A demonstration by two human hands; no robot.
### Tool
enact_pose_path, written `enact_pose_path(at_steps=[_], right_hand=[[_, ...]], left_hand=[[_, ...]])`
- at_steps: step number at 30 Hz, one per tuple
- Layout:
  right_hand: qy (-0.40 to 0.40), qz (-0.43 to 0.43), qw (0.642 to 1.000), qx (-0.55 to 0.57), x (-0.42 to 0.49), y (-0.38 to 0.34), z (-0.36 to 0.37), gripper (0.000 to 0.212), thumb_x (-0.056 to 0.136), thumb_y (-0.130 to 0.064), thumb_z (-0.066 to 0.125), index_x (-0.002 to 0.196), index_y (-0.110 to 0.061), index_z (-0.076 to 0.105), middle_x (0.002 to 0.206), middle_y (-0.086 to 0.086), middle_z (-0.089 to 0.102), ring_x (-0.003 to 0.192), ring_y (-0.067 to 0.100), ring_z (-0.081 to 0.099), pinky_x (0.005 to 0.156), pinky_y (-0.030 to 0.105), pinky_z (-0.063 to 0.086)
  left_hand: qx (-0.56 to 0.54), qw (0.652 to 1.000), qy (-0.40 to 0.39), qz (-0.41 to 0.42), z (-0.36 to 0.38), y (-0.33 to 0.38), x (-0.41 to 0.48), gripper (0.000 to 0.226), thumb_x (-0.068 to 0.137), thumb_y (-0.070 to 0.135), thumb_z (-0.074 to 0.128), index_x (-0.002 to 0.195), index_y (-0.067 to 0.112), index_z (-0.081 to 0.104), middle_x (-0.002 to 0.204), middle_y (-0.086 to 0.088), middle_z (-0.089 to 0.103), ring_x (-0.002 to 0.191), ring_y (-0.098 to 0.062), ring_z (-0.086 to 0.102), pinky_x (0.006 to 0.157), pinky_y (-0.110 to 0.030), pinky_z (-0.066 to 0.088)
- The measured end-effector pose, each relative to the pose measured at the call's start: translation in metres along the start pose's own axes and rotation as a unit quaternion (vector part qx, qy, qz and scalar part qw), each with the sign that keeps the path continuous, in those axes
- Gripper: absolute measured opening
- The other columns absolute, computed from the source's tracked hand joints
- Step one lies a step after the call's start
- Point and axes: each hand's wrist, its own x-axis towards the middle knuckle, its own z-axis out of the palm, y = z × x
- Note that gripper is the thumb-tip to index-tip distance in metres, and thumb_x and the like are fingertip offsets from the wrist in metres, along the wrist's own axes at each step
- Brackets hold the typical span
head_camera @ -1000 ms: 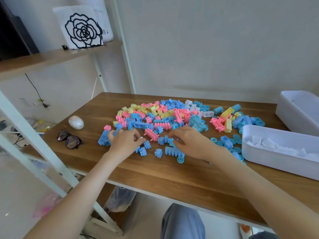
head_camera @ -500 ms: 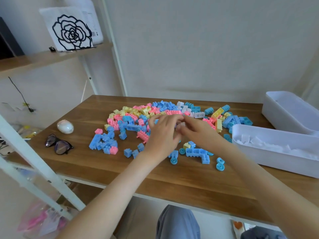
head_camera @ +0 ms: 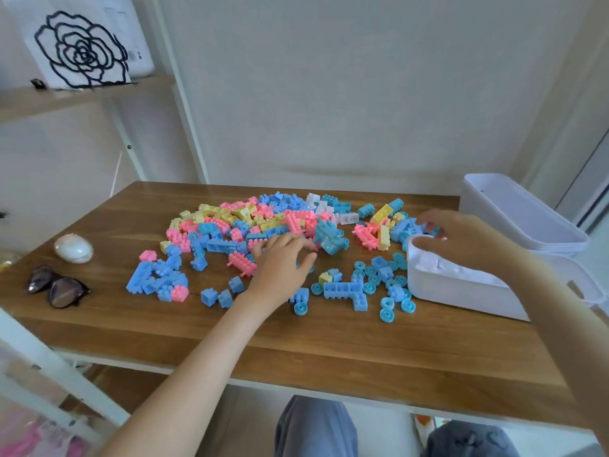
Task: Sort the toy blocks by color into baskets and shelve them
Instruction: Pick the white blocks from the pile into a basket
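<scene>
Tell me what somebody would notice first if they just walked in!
First, the big heap of pink, blue, yellow and white toy blocks spread across the middle of the wooden table. The left hand reaches into it, while the right hand is over the far end of the white basket on the right.

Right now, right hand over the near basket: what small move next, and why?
Probably send the right hand to the white blocks at the pile's far edge: the near basket shows only white pieces, and those remain unsorted.
</scene>
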Motion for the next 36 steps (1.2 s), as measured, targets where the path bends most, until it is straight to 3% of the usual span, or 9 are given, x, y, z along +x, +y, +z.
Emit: enact_pose_path(at_steps=[4, 10, 14, 17, 20, 23, 27, 32, 36], right_hand=[[0.030, -0.081, 0.996, 0.034, 0.025, -0.028, 0.009, 0.042, 0.092, -0.026, 0.057, 0.132, -0.016, 0.048, 0.125, 0.003, 0.056, 0.096, 0.013, 0.054, 0.082, 0.023, 0.041], [-0.070, -0.072, 0.994, 0.053, 0.073, -0.078, 0.059, 0.056, 0.097, -0.032, 0.047, 0.146, -0.016, 0.026, 0.142, 0.010, 0.045, 0.124, 0.025, 0.048, 0.098, 0.034, 0.039], [-0.086, -0.085, 0.991, 0.057, 0.086, -0.102, 0.083, 0.050, 0.097, -0.032, 0.045, 0.142, -0.013, 0.035, 0.137, 0.010, 0.048, 0.115, 0.023, 0.051, 0.088, 0.029, 0.041], [-0.079, -0.127, 0.983, 0.109, 0.086, -0.119, 0.090, 0.032, 0.098, -0.030, 0.043, 0.125, -0.015, 0.054, 0.113, 0.004, 0.060, 0.090, 0.016, 0.058, 0.072, 0.024, 0.048], [-0.038, -0.128, 0.973, 0.190, 0.090, -0.126, 0.087, 0.024, 0.099, -0.023, 0.042, 0.107, -0.013, 0.062, 0.092, 0.003, 0.064, 0.076, 0.016, 0.062, 0.070, 0.028, 0.051], [0.025, -0.088, 0.981, 0.170, 0.104, -0.115, 0.076, 0.025, 0.097, -0.012, 0.041, 0.111, -0.010, 0.062, 0.097, 0.003, 0.061, 0.086, 0.021, 0.060, 0.065, 0.025, 0.045], [0.012, -0.052, 0.992, 0.111, 0.133, -0.091, 0.051, 0.034, 0.092, 0.000, 0.037, 0.110, -0.016, 0.061, 0.111, 0.007, 0.062, 0.092, 0.028, 0.061, 0.073, 0.035, 0.049], [-0.066, -0.041, 0.996, -0.031, 0.158, -0.071, 0.043, 0.044, 0.090, -0.002, 0.047, 0.133, -0.013, 0.046, 0.131, 0.009, 0.053, 0.115, 0.024, 0.051, 0.095, 0.032, 0.044], [-0.131, -0.035, 0.988, -0.070, 0.168, -0.068, 0.052, 0.053, 0.087, -0.013, 0.058, 0.136, -0.014, 0.038, 0.132, 0.008, 0.049, 0.109, 0.024, 0.052, 0.092, 0.037, 0.049]], left_hand=[[0.020, 1.000, -0.004, -0.014, -0.007, -0.012, 0.003, 0.032, 0.096, 0.037, 0.047, 0.127, 0.030, 0.053, 0.138, 0.010, 0.045, 0.132, -0.009, 0.031, 0.103, -0.032, 0.012], [0.121, 0.984, -0.134, -0.003, -0.006, -0.017, 0.023, 0.061, 0.095, 0.058, 0.035, 0.149, 0.034, 0.020, 0.160, 0.002, 0.004, 0.147, -0.016, -0.001, 0.115, -0.051, -0.004], [0.151, 0.975, -0.164, -0.021, -0.005, -0.025, 0.026, 0.058, 0.094, 0.056, 0.038, 0.146, 0.031, 0.029, 0.152, 0.001, 0.031, 0.144, -0.020, 0.013, 0.115, -0.051, 0.000], [0.136, 0.983, -0.116, -0.040, -0.011, -0.036, 0.023, 0.038, 0.096, 0.047, 0.041, 0.123, 0.025, 0.055, 0.133, 0.003, 0.051, 0.136, -0.019, 0.030, 0.112, -0.047, 0.005], [0.106, 0.993, -0.043, -0.039, -0.020, -0.048, 0.021, 0.027, 0.096, 0.041, 0.042, 0.103, 0.024, 0.063, 0.114, 0.006, 0.057, 0.123, -0.017, 0.042, 0.110, -0.043, 0.010], [0.080, 0.996, 0.026, -0.012, -0.025, -0.053, 0.022, 0.021, 0.096, 0.033, 0.046, 0.105, 0.025, 0.063, 0.115, 0.009, 0.058, 0.116, -0.012, 0.046, 0.105, -0.036, 0.014], [0.089, 0.995, 0.041, -0.004, -0.034, -0.049, 0.042, 0.021, 0.097, 0.029, 0.044, 0.108, 0.025, 0.062, 0.118, 0.009, 0.058, 0.119, -0.012, 0.046, 0.103, -0.033, 0.012], [0.052, 0.998, -0.028, -0.037, -0.033, -0.029, 0.087, 0.033, 0.096, 0.028, 0.045, 0.129, 0.024, 0.048, 0.127, 0.004, 0.057, 0.122, -0.016, 0.046, 0.103, -0.036, 0.019], [0.057, 0.990, -0.122, -0.037, -0.011, -0.016, 0.118, 0.044, 0.097, 0.031, 0.044, 0.140, 0.026, 0.037, 0.140, 0.002, 0.047, 0.130, -0.018, 0.040, 0.109, -0.043, 0.016]])
